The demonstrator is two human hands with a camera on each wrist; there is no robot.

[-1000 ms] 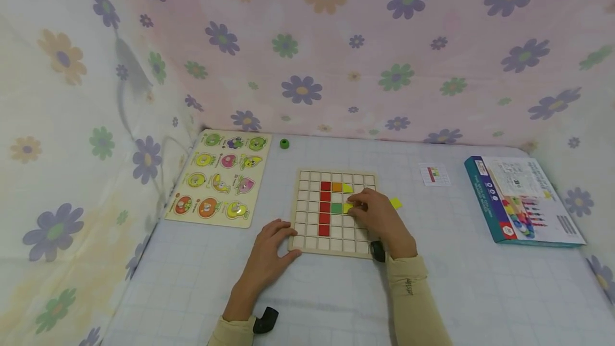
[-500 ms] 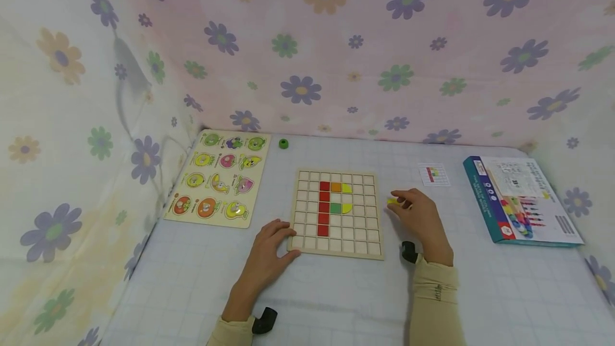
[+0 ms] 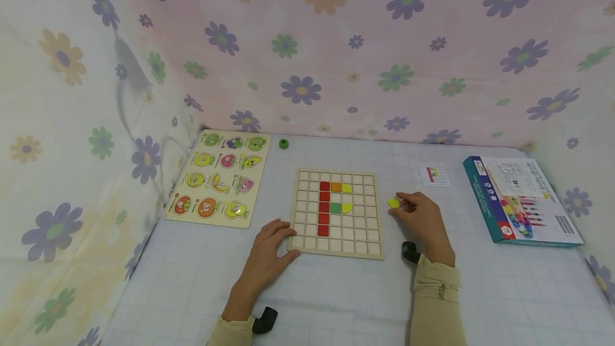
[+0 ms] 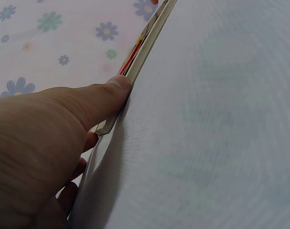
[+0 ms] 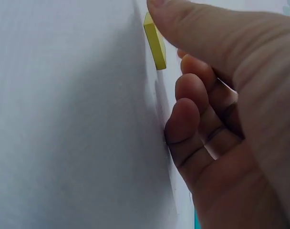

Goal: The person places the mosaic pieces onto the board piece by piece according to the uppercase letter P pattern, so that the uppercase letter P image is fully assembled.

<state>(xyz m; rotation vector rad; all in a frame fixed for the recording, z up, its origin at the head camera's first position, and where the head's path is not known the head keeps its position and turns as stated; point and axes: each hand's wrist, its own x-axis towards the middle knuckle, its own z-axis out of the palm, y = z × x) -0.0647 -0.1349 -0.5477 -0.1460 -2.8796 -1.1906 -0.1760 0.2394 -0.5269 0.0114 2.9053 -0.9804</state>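
A square wooden grid board (image 3: 336,254) lies on the table in the head view. A column of red tiles (image 3: 324,207) stands in its cells, with an orange tile (image 3: 336,187), a green tile (image 3: 336,208) and two rounded yellow tiles to the right. My left hand (image 3: 269,252) rests at the board's near left corner; in the left wrist view its thumb (image 4: 107,95) lies against the edge. To the right of the board, my right hand (image 3: 423,220) pinches a loose yellow tile (image 3: 394,203). The right wrist view shows that yellow tile (image 5: 155,43) tilted at the thumb.
A fruit puzzle board (image 3: 216,178) lies at the left. Behind the grid board sits a small green piece (image 3: 284,144). A pattern card (image 3: 434,174) and a boxed toy set (image 3: 526,202) lie to the right. Flowered cloth surrounds the table.
My right hand has moved right, off the grid board, to the loose yellow tile beside it. The second rounded yellow tile in the grid now shows uncovered. My left hand has stayed put.
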